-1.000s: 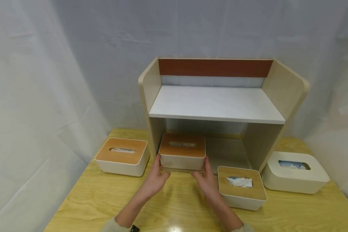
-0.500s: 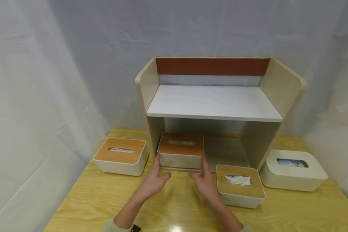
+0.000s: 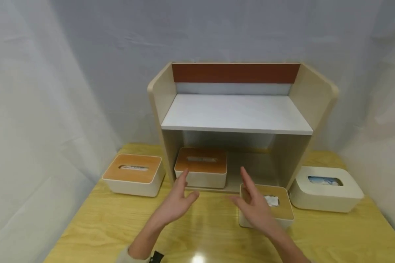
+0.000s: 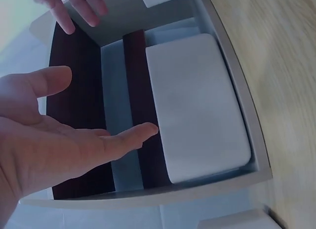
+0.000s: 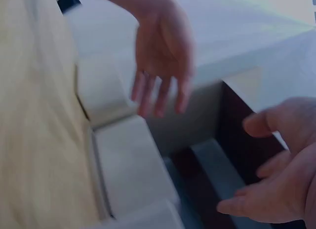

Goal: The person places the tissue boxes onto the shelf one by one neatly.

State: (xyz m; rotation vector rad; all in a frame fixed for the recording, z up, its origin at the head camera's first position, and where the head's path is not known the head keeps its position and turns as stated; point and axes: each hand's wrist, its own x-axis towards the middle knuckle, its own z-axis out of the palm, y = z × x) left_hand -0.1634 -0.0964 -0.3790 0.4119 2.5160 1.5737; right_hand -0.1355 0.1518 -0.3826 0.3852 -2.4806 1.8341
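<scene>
Head view: left hand (image 3: 177, 201) and right hand (image 3: 255, 208) hover empty, fingers spread, before the wood-lidded white tissue box (image 3: 200, 171) under the shelf — left wrist view shows that box (image 4: 197, 105) seated — release step, apparently; next likely needs another box.

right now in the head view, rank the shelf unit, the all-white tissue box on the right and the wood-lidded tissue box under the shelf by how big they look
1. Shelf unit, clearly largest.
2. All-white tissue box.
3. Wood-lidded tissue box under the shelf.
The white box looks somewhat wider, but the lidded one sits farther back, so that gap may be partly distance.
</scene>
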